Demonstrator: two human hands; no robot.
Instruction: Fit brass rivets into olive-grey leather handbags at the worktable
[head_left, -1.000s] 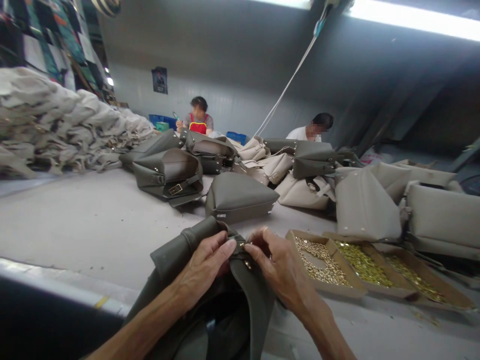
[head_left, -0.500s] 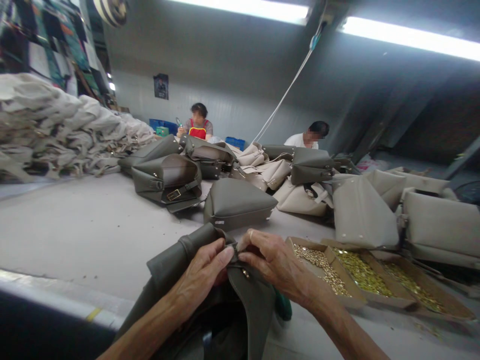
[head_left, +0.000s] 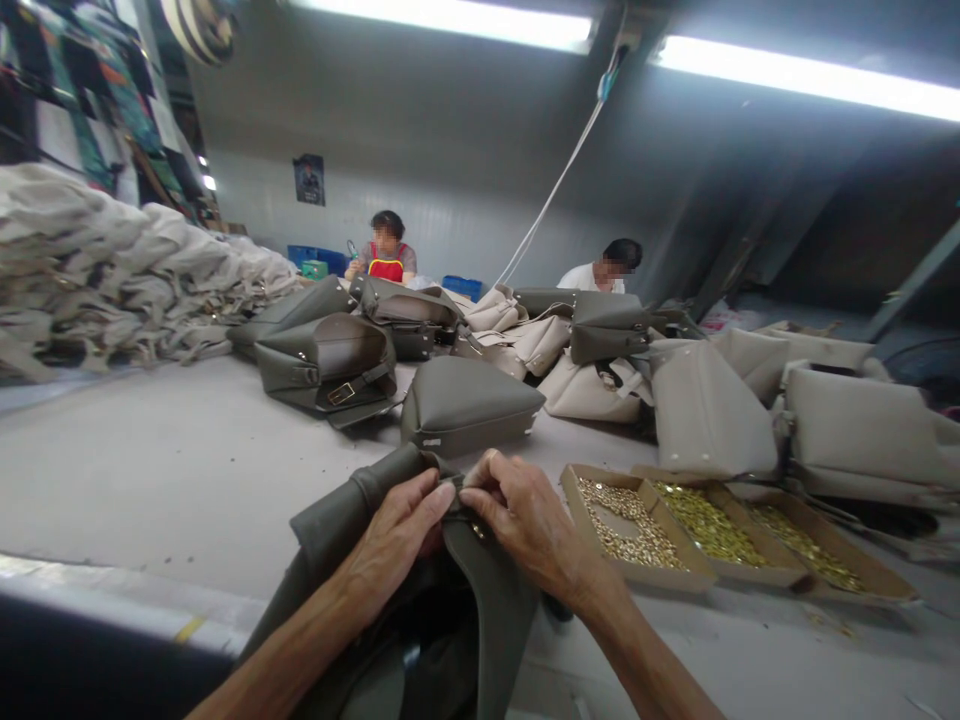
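Observation:
A dark olive-grey handbag (head_left: 499, 610) is tipped towards me at the table's near edge, its dark inside showing. My left hand (head_left: 401, 515) is closed on the bag's edge, thumb on top and fingers partly hidden behind the material. Close beside it, my right hand (head_left: 525, 515) pinches the same edge between thumb and fingertips. Whether a small part sits in that pinch is hidden. Just below the right fingertips, a small gold fitting (head_left: 478, 532) shows on the bag.
Three cardboard trays with small gold metal pieces (head_left: 630, 525) stand to the right. Dark bags (head_left: 469, 400) and beige bags (head_left: 709, 410) lie across the table (head_left: 150, 470). Pale material (head_left: 112, 270) is heaped at left. Two people (head_left: 386, 250) are at the far side.
The view has shifted slightly, so the background sits a little further left. Both hands stay at the same edge of the bag, their grip nearly unchanged.

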